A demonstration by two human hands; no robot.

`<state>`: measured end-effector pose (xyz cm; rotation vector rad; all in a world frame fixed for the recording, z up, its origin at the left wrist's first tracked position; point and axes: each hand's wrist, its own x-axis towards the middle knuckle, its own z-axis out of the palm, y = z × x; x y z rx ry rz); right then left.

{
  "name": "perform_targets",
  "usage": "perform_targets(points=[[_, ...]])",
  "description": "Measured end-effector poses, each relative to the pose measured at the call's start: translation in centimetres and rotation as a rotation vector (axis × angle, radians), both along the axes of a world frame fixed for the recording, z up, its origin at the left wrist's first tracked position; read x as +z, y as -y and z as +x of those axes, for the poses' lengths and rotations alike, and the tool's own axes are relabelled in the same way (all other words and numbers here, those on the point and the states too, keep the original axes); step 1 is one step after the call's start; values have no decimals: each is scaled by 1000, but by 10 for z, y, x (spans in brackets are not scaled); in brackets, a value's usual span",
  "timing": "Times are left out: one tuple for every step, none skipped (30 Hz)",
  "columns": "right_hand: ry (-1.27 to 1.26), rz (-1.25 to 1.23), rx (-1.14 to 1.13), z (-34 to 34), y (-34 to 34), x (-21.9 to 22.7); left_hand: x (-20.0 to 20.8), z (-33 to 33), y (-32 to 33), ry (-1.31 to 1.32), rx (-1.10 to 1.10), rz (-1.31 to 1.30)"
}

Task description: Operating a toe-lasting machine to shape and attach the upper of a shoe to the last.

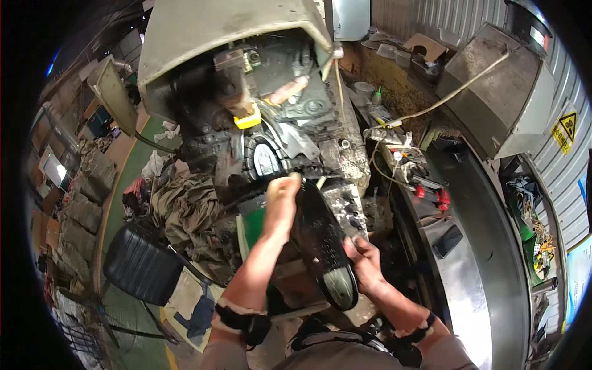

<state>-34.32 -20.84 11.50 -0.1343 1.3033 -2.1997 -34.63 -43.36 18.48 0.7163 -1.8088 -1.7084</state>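
Observation:
A long black shoe (316, 231) is held slantwise in front of me, its far end just below the machine's round wheel (265, 159). A grey-green oval area shows at its near end. My left hand (282, 206) is closed around the far end. Lower down, my right hand (365, 262) grips the shoe's right side near its close end, thumb against the edge. Above the wheel sits a yellow block-like part (248, 117) of the dark, grimy machine. Whether the shoe touches the machine cannot be seen.
A pale hood (228, 28) arches over the machine. Crumpled brown cloth (185, 200) and a black chair (142, 263) are at the left. On the right, a dark conveyor belt (478, 216) runs beside a metal ledge holding a phone-like black slab (448, 240) and a red-ended tool (435, 196).

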Motion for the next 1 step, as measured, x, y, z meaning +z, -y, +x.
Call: perform_targets(points=[[43, -15, 29, -2, 28, 2, 4, 12, 26, -36, 60, 101]])
